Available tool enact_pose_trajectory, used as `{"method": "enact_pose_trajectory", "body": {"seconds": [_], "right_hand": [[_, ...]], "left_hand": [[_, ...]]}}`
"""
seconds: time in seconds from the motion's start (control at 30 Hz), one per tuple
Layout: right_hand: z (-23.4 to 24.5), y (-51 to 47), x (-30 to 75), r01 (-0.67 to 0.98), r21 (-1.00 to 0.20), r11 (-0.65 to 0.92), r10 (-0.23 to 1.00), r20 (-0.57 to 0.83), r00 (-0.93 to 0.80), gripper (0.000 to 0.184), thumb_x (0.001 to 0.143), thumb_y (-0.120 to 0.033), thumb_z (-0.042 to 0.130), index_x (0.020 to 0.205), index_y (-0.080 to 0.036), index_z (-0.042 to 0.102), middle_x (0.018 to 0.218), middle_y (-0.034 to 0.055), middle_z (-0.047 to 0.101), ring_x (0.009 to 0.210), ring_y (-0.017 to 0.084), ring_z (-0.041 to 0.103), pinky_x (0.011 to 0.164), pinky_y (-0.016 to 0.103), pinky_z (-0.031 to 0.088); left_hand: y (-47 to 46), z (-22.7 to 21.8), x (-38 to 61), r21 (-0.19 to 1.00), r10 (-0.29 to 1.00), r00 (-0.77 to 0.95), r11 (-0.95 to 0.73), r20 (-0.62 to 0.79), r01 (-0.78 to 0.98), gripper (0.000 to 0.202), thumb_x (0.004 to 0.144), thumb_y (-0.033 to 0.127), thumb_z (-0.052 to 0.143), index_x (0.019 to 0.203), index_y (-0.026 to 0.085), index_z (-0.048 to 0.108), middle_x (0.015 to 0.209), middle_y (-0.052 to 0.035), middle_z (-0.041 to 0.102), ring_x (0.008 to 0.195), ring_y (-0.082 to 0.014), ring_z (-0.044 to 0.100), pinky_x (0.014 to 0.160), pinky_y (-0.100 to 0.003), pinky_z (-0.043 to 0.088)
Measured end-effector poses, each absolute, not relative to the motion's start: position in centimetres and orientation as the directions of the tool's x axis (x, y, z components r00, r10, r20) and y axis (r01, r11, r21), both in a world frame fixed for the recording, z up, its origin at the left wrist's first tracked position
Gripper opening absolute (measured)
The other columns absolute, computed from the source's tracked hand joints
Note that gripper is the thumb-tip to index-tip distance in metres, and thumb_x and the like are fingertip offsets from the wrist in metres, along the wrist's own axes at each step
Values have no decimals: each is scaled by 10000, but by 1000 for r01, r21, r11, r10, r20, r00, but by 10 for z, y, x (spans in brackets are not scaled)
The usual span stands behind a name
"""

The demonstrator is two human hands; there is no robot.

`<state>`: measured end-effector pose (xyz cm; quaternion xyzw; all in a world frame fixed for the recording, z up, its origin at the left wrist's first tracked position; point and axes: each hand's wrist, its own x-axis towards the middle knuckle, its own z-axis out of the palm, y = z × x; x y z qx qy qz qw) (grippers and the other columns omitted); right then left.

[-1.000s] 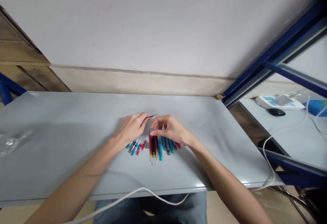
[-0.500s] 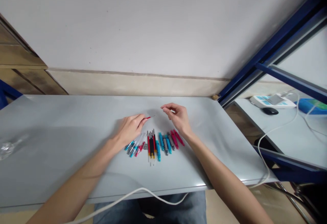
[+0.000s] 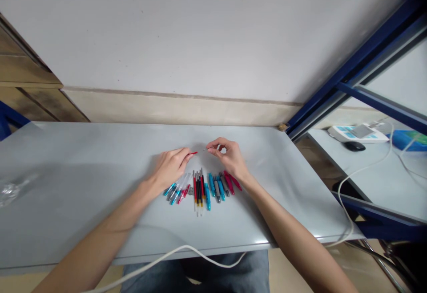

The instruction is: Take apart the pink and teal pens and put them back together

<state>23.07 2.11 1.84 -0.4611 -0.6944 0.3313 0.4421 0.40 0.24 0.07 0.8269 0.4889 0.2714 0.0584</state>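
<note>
My left hand, near the centre of the frame, is closed in a firm pinch on a slender red pen refill, its smooth plastic end jutting rightward past my fingertips; my right hand, just right of centre, faces it in a narrow pinch, thumb and finger bent into a ring, on a tiny silvery piece too small to make out fully; below, at lower centre, a bundle of straight, thin refills lies flat, red and black tubes with yellowish and clear ends; to its left, clear plastic barrels with glossy blue, grey and red ends fan out; to its right lie stubby, rounded pen sections in teal, grey and deep pink; all rest on the smooth pale-grey tabletop; crumpled transparent plastic glints at the left edge.
</note>
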Motion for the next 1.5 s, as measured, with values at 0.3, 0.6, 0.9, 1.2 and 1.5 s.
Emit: {"method": "enact_pose_trajectory", "body": {"seconds": [0.3, 0.6, 0.9, 1.2, 1.5], "right_hand": [[16, 18, 225, 321, -855, 407, 905, 329, -272, 71, 887, -268, 707, 868, -218, 754, 900, 33, 711, 834, 179, 611, 757, 320, 432], [9, 9, 215, 316, -865, 391, 890, 267, -370, 148, 908, -278, 693, 800, -197, 752, 839, 26, 670, 790, 165, 595, 759, 311, 443], [18, 19, 236, 365, -884, 291, 933, 177, -313, 368, 965, -439, 569, 774, -184, 753, 835, 45, 730, 788, 179, 617, 758, 312, 444], [13, -42, 305, 613, -786, 84, 995, 38, -87, 257, 921, -441, 610, 891, -190, 652, 765, 15, 639, 675, 169, 533, 631, 302, 420], [21, -56, 295, 740, -670, 61, 998, 22, -62, 139, 914, -314, 605, 876, -198, 672, 832, 53, 690, 714, 198, 598, 672, 331, 441]], "left_hand": [[-1, 4, 6, 362, 818, 416, -556, 397, 748, 264, 1054, 305, 463, 900, 213, 656, 805, -9, 700, 682, -159, 627, 613, -284, 376], [-5, 4, 8, 197, 747, 556, -646, 366, 738, 323, 1071, 408, 436, 930, 208, 646, 832, -8, 718, 701, -174, 670, 575, -288, 335], [-5, 5, 11, 193, 791, 508, -587, 341, 786, 276, 1063, 361, 465, 1130, 257, 712, 912, -29, 788, 731, -194, 722, 598, -274, 381], [0, 5, 6, 268, 792, 488, -592, 367, 760, 267, 1059, 314, 466, 1094, 245, 722, 996, -11, 783, 792, -182, 727, 630, -276, 432], [-2, 6, 10, 259, 781, 525, -614, 338, 746, 277, 1062, 290, 448, 1028, 223, 714, 956, -17, 758, 745, -170, 703, 598, -284, 418]]}}
